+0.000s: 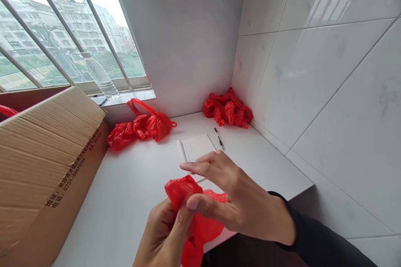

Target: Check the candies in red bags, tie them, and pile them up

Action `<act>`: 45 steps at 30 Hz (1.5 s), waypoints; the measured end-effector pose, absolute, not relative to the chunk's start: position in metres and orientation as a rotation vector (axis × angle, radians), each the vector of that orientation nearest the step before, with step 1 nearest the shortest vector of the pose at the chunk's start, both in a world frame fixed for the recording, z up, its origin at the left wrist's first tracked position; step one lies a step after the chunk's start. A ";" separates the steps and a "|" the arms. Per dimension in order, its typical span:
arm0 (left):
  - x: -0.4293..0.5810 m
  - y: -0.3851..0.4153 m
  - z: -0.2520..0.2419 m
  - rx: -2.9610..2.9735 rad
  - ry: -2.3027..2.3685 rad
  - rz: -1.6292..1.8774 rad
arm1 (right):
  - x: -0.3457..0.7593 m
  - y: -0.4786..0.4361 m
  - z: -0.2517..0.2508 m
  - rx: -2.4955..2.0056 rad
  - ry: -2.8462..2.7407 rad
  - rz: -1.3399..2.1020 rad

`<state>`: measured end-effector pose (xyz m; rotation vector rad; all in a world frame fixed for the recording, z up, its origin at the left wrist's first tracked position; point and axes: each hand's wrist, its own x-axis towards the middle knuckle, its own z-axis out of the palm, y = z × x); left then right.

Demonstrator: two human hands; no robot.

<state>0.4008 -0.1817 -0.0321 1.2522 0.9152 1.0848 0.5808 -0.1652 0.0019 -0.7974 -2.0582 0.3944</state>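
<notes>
A red plastic bag (pixel 202 227) is gathered in my left hand (pixel 169 231), whose thumb and fingers are closed round it near the table's front edge. A bunched end of the bag sticks up above that grip. Over it, my right hand (pixel 228 187) is spread, its fingers stretched out to the left and its thumb close to the left thumb. Whether the right thumb touches the bag I cannot tell. Beyond the hands lies an open notebook (pixel 200 146) with writing on it, partly hidden by my right fingers. Beside it rests a black pen (pixel 219 138).
Several red bags lie bundled in one pile (pixel 142 127) at the back left and another (pixel 228 108) in the back corner. A cardboard box (pixel 50 154) stands at the left. On the windowsill is a clear bottle (pixel 100 75). Tiled wall (pixel 338 104) bounds the right.
</notes>
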 end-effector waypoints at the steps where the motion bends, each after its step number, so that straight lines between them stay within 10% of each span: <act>1: 0.399 -0.178 -0.034 1.232 0.933 1.079 | 0.582 -0.163 0.002 -0.795 -2.035 0.442; 22: 0.391 -0.164 -0.031 0.845 0.954 1.100 | 0.590 -0.162 -0.004 -0.742 -2.086 0.618; 45: 0.373 -0.152 -0.074 2.367 0.981 1.591 | 0.590 -0.103 -0.045 -0.636 -1.914 1.602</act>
